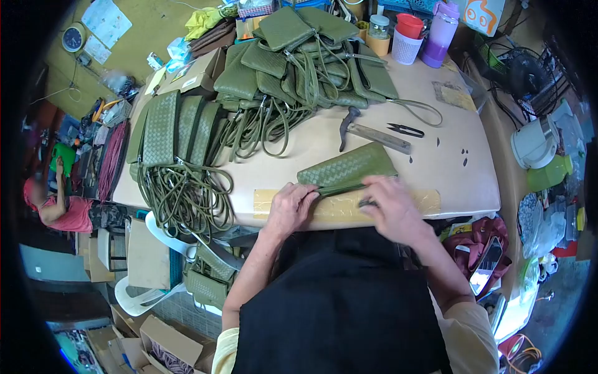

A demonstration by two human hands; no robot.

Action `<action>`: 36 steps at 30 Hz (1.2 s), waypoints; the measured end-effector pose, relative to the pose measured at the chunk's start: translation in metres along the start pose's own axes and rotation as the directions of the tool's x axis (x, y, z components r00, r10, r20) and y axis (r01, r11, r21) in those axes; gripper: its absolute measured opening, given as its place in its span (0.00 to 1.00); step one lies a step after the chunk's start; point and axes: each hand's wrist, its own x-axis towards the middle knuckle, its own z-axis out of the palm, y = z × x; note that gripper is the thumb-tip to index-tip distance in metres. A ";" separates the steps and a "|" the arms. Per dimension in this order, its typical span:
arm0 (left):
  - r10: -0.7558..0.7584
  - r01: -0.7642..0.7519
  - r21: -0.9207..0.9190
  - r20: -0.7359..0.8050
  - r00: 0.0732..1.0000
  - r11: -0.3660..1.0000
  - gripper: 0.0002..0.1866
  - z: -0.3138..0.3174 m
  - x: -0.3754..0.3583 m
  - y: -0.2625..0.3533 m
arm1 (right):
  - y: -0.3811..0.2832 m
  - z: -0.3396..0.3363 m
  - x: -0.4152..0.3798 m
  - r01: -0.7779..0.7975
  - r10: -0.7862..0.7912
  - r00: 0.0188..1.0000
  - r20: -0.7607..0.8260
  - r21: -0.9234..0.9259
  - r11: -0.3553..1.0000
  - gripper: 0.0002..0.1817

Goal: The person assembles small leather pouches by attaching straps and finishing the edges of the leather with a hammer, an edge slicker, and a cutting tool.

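Observation:
A green woven-pattern pouch [349, 165] lies at the front of the table, its long zipper-side edge toward me. My left hand [291, 204] is closed on the pouch's near left corner, thumb along the edge. At the right end of the same edge is my right hand [398, 210], blurred by motion, with its fingers curled. A small dark thing shows at its fingertips, too smeared to name. Under the pouch's near side runs a strip of tan tape [342, 209]. Beyond the pouch lie a hammer [380, 137] and black thread snips [406, 129].
Piled green pouches [299, 68] with wrist straps fill the back; more pouches [177, 131] stand at left, their straps [187, 199] hanging over the edge. A purple bottle [440, 34] and red cup [409, 26] stand back right. Another person [65, 212] is at far left.

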 end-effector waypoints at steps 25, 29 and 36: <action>-0.586 0.741 -0.443 0.456 0.670 0.504 0.10 -0.016 0.002 -0.002 | 0.004 0.047 0.067 -0.267 0.164 0.956 0.243 0.492 0.828 0.08; -0.577 0.717 -0.529 0.438 0.689 0.455 0.10 -0.008 -0.005 -0.011 | -0.011 0.077 0.087 -0.032 -0.064 0.978 0.197 0.449 0.893 0.08; -0.575 0.686 -0.547 0.394 0.717 0.481 0.08 -0.003 -0.008 -0.009 | -0.015 0.067 0.089 -0.075 0.032 0.951 0.309 0.130 0.989 0.09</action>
